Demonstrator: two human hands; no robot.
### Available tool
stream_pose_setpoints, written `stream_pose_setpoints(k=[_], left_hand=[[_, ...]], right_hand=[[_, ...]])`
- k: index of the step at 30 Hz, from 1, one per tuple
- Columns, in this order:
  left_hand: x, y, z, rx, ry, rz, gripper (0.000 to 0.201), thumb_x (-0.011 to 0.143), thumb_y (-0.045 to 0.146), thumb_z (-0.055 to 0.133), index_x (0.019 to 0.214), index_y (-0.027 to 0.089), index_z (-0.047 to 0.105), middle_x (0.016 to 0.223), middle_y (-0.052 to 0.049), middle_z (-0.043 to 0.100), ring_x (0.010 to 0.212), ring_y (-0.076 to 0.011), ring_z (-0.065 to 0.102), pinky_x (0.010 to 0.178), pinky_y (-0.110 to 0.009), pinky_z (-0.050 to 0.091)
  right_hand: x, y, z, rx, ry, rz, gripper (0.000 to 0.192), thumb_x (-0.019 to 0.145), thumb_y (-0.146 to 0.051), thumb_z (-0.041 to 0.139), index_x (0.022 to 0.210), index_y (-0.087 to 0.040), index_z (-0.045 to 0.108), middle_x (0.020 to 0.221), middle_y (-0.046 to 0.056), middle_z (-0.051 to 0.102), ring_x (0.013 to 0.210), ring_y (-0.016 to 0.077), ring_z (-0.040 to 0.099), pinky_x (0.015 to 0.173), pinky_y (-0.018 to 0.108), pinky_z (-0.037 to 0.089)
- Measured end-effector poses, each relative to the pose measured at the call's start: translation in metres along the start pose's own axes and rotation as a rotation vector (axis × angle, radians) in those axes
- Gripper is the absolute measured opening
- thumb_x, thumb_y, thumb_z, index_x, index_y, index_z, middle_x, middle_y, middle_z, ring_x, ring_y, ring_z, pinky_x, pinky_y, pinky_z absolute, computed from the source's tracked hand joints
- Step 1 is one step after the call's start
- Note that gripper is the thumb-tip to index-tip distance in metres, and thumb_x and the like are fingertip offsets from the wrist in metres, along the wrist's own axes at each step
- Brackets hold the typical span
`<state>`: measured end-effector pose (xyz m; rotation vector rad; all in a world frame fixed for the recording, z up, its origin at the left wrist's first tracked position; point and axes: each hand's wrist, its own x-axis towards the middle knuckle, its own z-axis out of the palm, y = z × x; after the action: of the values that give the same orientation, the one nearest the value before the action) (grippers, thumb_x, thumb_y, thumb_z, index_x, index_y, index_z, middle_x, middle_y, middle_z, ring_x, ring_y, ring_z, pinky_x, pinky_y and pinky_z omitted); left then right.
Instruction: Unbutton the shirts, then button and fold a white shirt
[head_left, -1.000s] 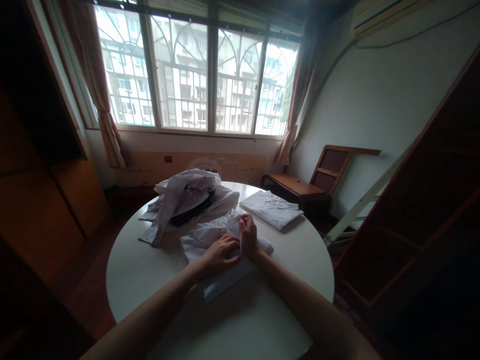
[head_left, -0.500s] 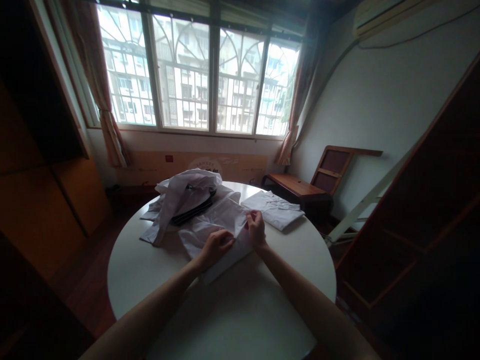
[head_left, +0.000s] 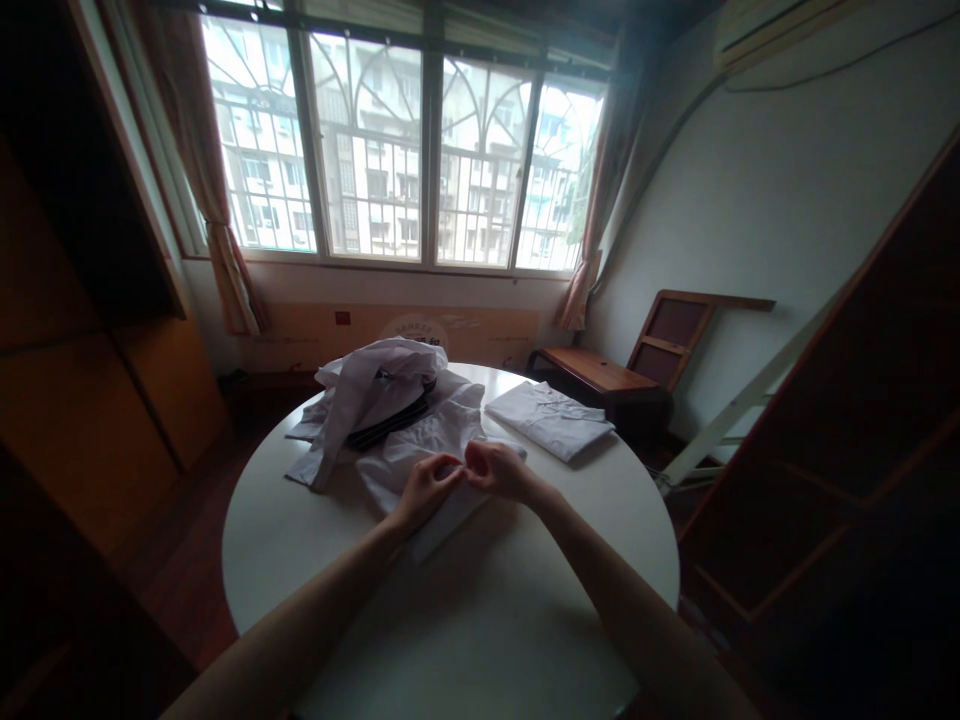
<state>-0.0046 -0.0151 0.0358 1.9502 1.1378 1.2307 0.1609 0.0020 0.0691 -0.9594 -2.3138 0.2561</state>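
A white shirt lies spread and creased on the round white table. Over its near part, my left hand is closed in a pinch on the fabric. Close beside it, my right hand is also closed, its fingertips meeting the left ones at the shirt. The bit of cloth between the fingers is mostly hidden. Behind and left sits a heap of white clothing with a dark striped part showing. To the right is a neatly folded white shirt.
Beyond the table stand a low wooden bench and a wooden frame against the wall. A dark wooden piece of furniture leans in at the right. Orange-brown cabinets line the left, and barred windows are ahead.
My right hand has moved left and turned inward, coming up against my left hand. My left hand has shifted only slightly. The view has swung a little.
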Motion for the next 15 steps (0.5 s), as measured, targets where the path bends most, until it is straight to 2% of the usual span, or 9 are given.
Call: stream_pose_setpoints(k=[8, 15], left_hand=[[0.0016, -0.0057, 0.0056, 0.013, -0.031, -0.029, 0.024, 0.074, 0.032, 0.055, 0.086, 0.015, 0.067, 0.085, -0.005, 0.069, 0.078, -0.0184, 0.061, 0.07, -0.025, 0.046], [0.0031, -0.0089, 0.0072, 0.022, -0.023, -0.015, 0.022, 0.073, 0.03, 0.055, 0.082, 0.015, 0.068, 0.081, -0.006, 0.069, 0.075, -0.0192, 0.062, 0.068, -0.026, 0.047]], right_hand=[[-0.0005, 0.0075, -0.0018, -0.084, -0.113, 0.0, 0.005, 0.066, -0.02, 0.058, 0.062, -0.018, 0.056, 0.056, -0.003, 0.051, 0.051, 0.0083, 0.04, 0.048, 0.021, 0.022], [-0.0013, 0.0058, 0.0024, -0.156, -0.092, 0.032, 0.004, 0.067, -0.02, 0.057, 0.064, -0.018, 0.055, 0.058, -0.001, 0.053, 0.052, 0.0095, 0.041, 0.048, 0.021, 0.021]])
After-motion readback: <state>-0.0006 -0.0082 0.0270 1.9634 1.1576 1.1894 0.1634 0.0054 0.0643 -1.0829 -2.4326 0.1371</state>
